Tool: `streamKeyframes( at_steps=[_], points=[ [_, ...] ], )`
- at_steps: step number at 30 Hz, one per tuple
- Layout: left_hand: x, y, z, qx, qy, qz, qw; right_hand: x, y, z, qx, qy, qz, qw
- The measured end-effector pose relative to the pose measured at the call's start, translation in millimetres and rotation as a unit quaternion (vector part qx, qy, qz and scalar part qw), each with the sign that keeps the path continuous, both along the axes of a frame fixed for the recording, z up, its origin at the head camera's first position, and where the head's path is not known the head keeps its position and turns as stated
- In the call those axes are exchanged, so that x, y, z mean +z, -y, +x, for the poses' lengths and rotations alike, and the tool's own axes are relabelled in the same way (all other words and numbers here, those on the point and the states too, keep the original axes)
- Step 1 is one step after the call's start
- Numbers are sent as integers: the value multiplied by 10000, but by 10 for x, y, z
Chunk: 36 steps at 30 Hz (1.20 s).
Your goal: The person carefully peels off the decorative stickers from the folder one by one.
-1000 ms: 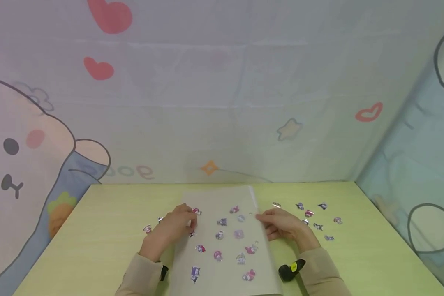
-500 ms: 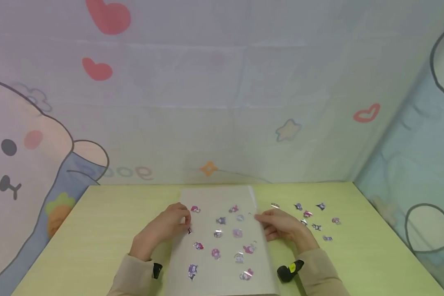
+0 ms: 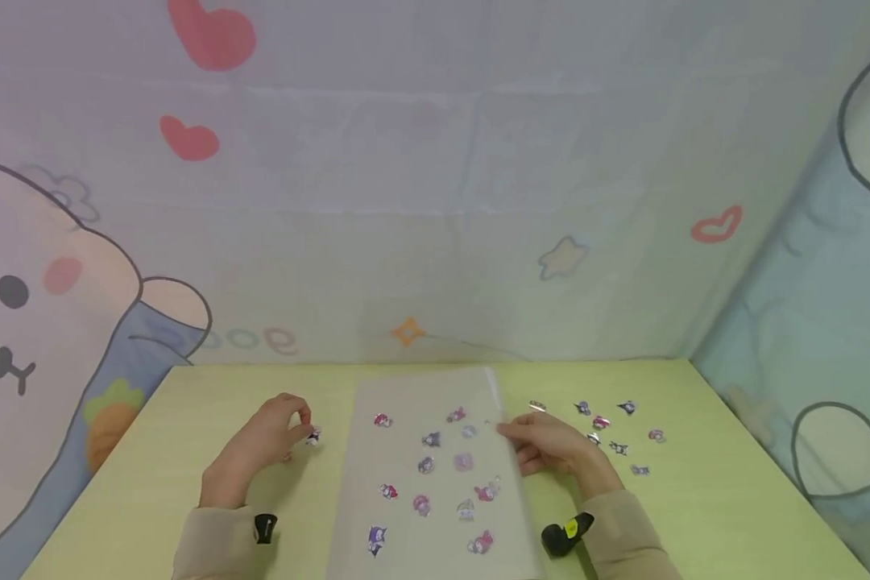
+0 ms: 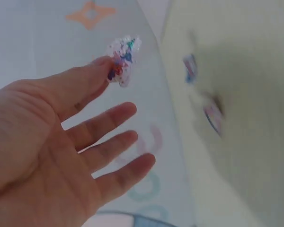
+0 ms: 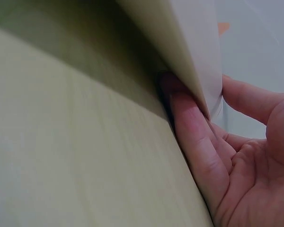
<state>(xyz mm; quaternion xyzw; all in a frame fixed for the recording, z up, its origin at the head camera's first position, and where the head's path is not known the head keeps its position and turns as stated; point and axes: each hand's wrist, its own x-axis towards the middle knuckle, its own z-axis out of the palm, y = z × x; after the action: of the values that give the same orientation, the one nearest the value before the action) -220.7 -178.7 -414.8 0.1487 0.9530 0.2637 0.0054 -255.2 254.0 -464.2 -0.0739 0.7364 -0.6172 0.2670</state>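
Note:
My left hand [image 3: 257,443] is over the table, left of a large white page [image 3: 406,403]. Its thumb and index finger pinch a small glittery sticker [image 4: 123,59] while the other fingers stay spread. Just below it on the table lies a dark-and-white character sticker [image 3: 313,437]; the left wrist view shows two blurred stickers there, one a pinkish sticker [image 4: 213,117]. The right hand [image 3: 551,441] pinches the page's right edge, thumb on top and fingers [image 5: 194,123] underneath, with that edge raised off the table. Several pink and purple stickers [image 3: 421,505] are scattered over the page.
Several more loose stickers [image 3: 619,448] lie on the pale yellow table [image 3: 696,515] right of the page. A printed cloth backdrop [image 3: 377,161] with hearts and a cartoon bear rises behind the table's far edge.
My left hand has moved left from the page's left edge to over the table. A sticker at its fingertips there no longer shows on the page. The right hand keeps its hold.

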Motion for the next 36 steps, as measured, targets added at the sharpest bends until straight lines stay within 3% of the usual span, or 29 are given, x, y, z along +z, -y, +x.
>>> streamKeyframes(
  at_steps=[3,7,13,18,26,36],
  points=[
    [-83,219,4,293,86,-103,9995,-6,10,2,17,-11,14,10000],
    [-174,441,2,443,195,-181,9987,-2,10,-6,-31,-54,71,10000],
    [-181,628,88,667,507,-141,9964,-2,19,-14,-38,-44,85,9999],
    [-153,650,140,931,573,-446,9930,1,24,-6,-42,-17,70,10000],
    [-151,580,120,1456,787,-982,9813,8,5,-3,2,-8,19,10000],
    [-111,554,168,1570,763,-1026,9793,-17,12,-19,-25,43,56,10000]
  ],
)
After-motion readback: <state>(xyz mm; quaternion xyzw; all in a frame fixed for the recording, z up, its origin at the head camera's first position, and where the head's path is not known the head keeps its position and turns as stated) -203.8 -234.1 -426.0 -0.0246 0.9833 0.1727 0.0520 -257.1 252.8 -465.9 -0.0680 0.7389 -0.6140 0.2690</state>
